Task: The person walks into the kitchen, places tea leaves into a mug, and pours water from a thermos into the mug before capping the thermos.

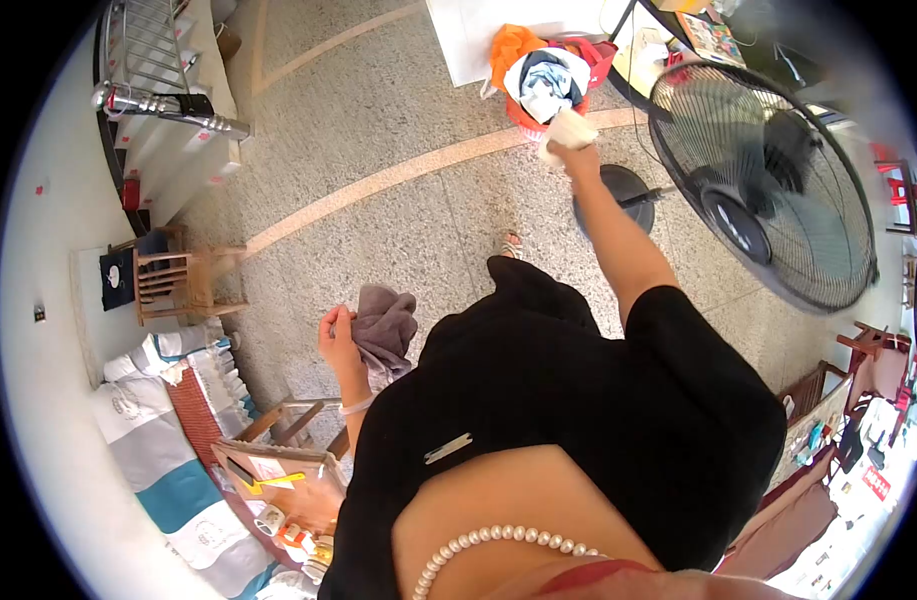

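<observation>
My left hand (338, 340) is closed on a grey-purple cloth (385, 325), which hangs bunched beside my black clothing. Stretched out ahead, my right hand (575, 160) grips a pale cream item (570, 133); it is blurred, and I cannot make out its kind. That item is at the near edge of a basket (530, 130) heaped with clothes, partly covering it. White and light blue clothes (546, 82) lie on top of the heap, with an orange piece (514, 48) at its left side.
A large black floor fan (763, 185) stands close to my right arm, its round base (618, 200) on the floor. Stairs with a metal railing (158, 95) and a wooden chair (173, 272) are at left. A sofa (183, 490) and small wooden table (318, 485) sit at lower left.
</observation>
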`<control>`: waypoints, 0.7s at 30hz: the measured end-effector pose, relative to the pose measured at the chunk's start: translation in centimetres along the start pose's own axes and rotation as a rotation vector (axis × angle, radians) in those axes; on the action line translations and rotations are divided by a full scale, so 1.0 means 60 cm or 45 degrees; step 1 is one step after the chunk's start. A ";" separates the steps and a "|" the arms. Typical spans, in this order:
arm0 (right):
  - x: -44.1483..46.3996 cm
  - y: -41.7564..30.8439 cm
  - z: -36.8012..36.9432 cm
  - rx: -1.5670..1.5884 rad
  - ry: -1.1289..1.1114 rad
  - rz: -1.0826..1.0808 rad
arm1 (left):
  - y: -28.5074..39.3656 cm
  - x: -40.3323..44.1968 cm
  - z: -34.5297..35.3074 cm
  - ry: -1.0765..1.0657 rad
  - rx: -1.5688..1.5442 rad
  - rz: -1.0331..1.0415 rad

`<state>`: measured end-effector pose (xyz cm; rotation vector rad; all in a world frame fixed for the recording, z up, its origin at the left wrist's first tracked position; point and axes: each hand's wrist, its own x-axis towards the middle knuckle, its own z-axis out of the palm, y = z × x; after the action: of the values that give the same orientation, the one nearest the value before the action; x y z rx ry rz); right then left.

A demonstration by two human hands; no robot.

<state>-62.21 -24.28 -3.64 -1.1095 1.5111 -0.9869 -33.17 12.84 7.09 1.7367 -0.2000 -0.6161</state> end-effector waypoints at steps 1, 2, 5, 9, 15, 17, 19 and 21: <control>0.030 -0.019 0.010 -0.021 0.017 0.020 | 0.014 0.017 0.018 0.025 -0.010 -0.008; 0.091 -0.010 0.020 -0.178 0.081 0.107 | 0.025 0.029 0.034 0.054 -0.023 -0.020; 0.205 -0.001 0.046 -0.211 0.419 0.013 | 0.054 0.063 0.081 0.041 0.000 -0.022; 0.223 -0.038 0.062 -0.134 0.562 0.346 | 0.066 0.113 0.132 -0.004 0.175 -0.020; 0.149 0.222 0.077 -0.845 0.104 0.040 | 0.062 0.221 0.222 -0.175 0.228 -0.105; 0.113 0.248 0.069 -0.917 -0.020 0.435 | 0.080 0.267 0.272 -0.230 0.256 -0.076; 0.105 0.211 0.049 -0.860 -0.262 0.715 | 0.085 0.324 0.313 -0.339 0.292 0.022; 0.139 0.232 0.026 -0.955 -0.418 0.637 | 0.106 0.378 0.367 -0.410 0.286 0.021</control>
<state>-63.89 -28.92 -19.20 -1.2186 1.7946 0.1330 -23.85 -17.81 3.38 1.8396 -0.5248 -0.8876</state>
